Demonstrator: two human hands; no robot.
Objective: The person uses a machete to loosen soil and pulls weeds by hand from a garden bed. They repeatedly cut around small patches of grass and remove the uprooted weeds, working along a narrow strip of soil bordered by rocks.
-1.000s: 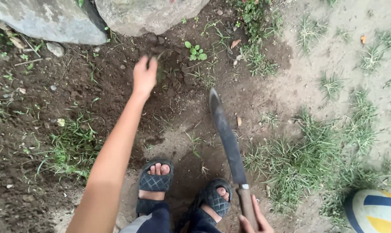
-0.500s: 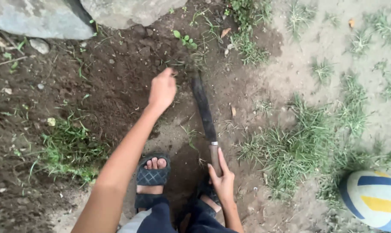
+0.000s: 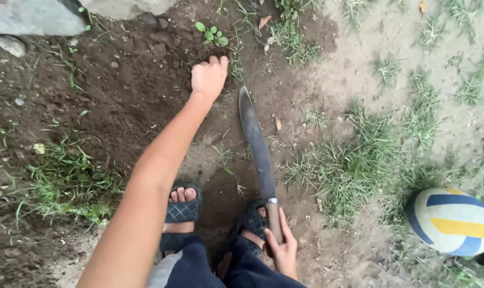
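Observation:
My left hand (image 3: 209, 78) reaches forward over dark loose soil (image 3: 130, 90), fingers curled into a fist just below a small green seedling (image 3: 212, 34) and beside a thin tuft of grass (image 3: 235, 65). Whether it grips anything is hidden. My right hand (image 3: 283, 249) is low in the view, closed around the wooden handle of a long machete (image 3: 256, 143). The dark blade points away from me, its tip close to the right of my left hand. My feet in dark sandals (image 3: 182, 212) stand on the bare earth below.
Large grey rocks (image 3: 34, 16) edge the soil at the top left. Grass clumps (image 3: 354, 170) grow to the right and another clump (image 3: 66, 184) to the left. A white, blue and yellow ball (image 3: 451, 221) lies at the lower right on sandy ground.
The machete blade has drawn back out of the soil and swung slightly right. My left hand moved forward to the spot by the seedling and curled shut.

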